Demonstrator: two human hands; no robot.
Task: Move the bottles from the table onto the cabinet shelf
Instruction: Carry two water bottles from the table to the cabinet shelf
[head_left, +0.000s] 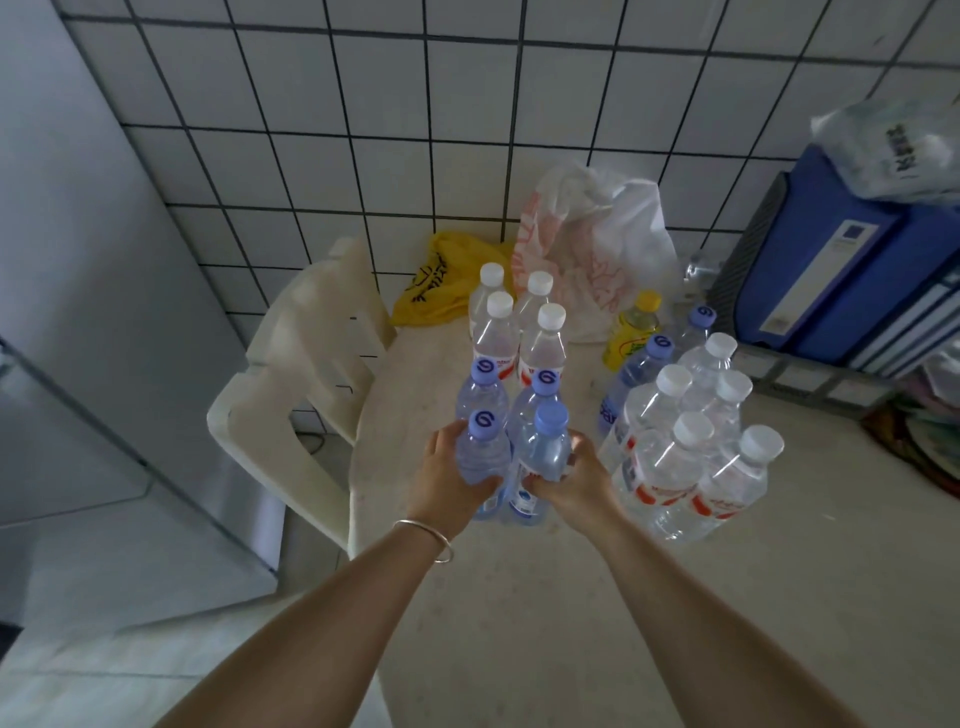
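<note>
I have both hands wrapped around bottles at the near end of the blue-capped cluster: my left hand (451, 480) grips the nearest blue-capped bottle (480, 457) from its outer side, and my right hand (574, 480) closes on its neighbour (545, 452) from the other side, so the two bottles sit pressed together between my palms. Taking one in each hand looks like the quickest way to carry a pair off the desk (597, 597), and gripping at the body rather than the cap should keep the soft plastic from slipping. Both bottles are clear, ribbed, apparently full, with pale blue caps and blue labels low down, and they stand upright at the desk edge nearest me. Just behind them stand two more blue-capped ones, then four white-capped bottles (519, 332) with red labels; to the right of my pair is a second white-capped group (685, 441). The cabinet shelf is not in view, so I cannot place it.
</note>
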